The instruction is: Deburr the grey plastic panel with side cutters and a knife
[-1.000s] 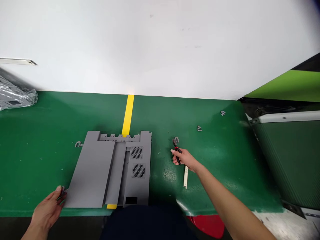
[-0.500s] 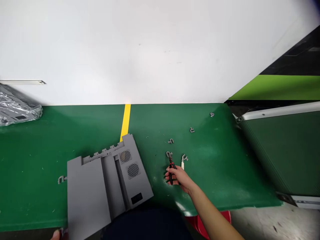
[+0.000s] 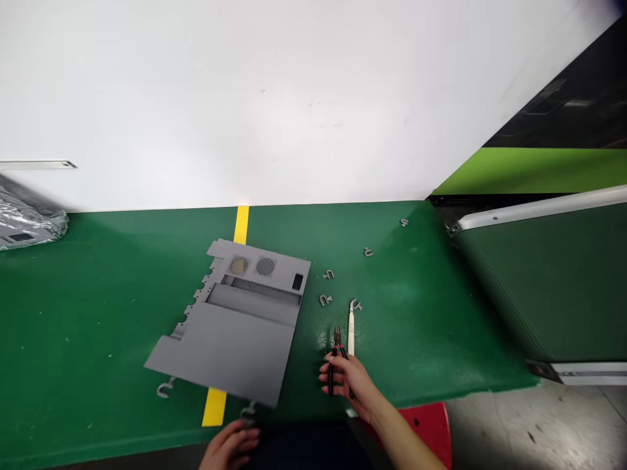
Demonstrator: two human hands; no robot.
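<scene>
My right hand (image 3: 355,386) is closed around black-handled diagonal cutters (image 3: 337,358) with red marks, their jaws pointing away from me. Just beyond the jaws lies a white-handled tool (image 3: 351,329) with a curved metal tip. A grey plastic panel (image 3: 240,333) with two round vent grilles lies turned on the green table. From its near edge stick out a grey hook-shaped tab (image 3: 165,388) and a second tab (image 3: 248,412). My left hand (image 3: 229,448) is just below that second tab, fingers loosely bent and apart, not visibly gripping.
Several loose grey U-shaped pieces, such as one U-shaped piece (image 3: 325,299), lie right of the panel. A plastic-wrapped part (image 3: 29,219) sits at far left. A green conveyor belt (image 3: 553,287) runs at the right, and a red stool (image 3: 426,431) stands below the table edge.
The panel has turned clockwise, its vents now along the far side. My left hand has come right to its near edge. The cutters have drawn back from a loose U-shaped piece.
</scene>
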